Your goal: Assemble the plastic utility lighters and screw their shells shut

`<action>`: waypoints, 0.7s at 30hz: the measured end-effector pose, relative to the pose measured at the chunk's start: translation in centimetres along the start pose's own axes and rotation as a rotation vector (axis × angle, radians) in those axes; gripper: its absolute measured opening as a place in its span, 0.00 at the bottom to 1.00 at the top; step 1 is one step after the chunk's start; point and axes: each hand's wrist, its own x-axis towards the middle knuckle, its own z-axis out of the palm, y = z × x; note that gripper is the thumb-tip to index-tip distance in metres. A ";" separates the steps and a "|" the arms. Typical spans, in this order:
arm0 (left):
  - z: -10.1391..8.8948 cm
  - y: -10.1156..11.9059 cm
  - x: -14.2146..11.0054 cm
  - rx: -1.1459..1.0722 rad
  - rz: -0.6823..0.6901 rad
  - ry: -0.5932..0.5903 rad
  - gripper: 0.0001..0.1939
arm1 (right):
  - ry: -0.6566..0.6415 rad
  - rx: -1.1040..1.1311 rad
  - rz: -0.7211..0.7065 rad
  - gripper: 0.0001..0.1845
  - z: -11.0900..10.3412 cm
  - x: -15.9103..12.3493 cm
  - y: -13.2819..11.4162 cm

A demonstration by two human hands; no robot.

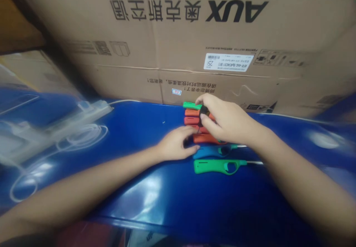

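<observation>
Several long-nosed lighters lie side by side in a row on the blue table (155, 199). The nearest is a green lighter (215, 166), then a blue lighter (210, 151), then several orange lighters (191, 120), and another green lighter (190, 105) at the far end. My left hand (175, 144) rests at the left ends of the orange and blue ones, fingers curled against them. My right hand (225, 123) lies over the orange lighters, thumb and fingers pinching a small black piece (204, 111).
A big brown cardboard box (194, 39) printed AUX stands right behind the row. At the left lie a clear plastic bag (55, 124) and loops of clear tubing (91, 134), blurred. More cardboard shows at the far left.
</observation>
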 end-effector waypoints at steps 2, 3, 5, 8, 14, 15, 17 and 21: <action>0.0 0.0 0.0 -0.013 -0.013 -0.010 0.23 | -0.029 -0.108 0.079 0.18 -0.4 0.5 -0.4; 0.0 0.0 0.1 -0.020 -0.026 -0.009 0.22 | -0.048 -0.148 0.114 0.17 -0.7 0.8 -0.7; 0.0 0.0 0.3 -0.026 -0.056 -0.009 0.19 | -0.084 -0.178 0.139 0.15 -1.2 1.4 -1.0; 0.0 -0.1 0.8 -0.011 -0.103 -0.011 0.18 | -0.145 -0.196 0.149 0.15 -2.1 1.8 -1.4; 0.2 0.2 1.2 0.001 -0.163 0.003 0.13 | -0.111 -0.120 -0.008 0.14 -1.8 1.3 -1.7; 0.2 0.2 1.1 -0.008 -0.154 0.006 0.12 | -0.088 -0.113 -0.015 0.15 -1.5 1.2 -1.7; 0.3 0.2 0.9 -0.033 -0.136 0.012 0.12 | -0.052 -0.141 -0.011 0.16 -0.9 1.0 -1.5; 0.6 0.0 0.4 -0.086 -0.124 0.039 0.10 | 0.009 -0.058 -0.140 0.13 0.0 0.9 -1.1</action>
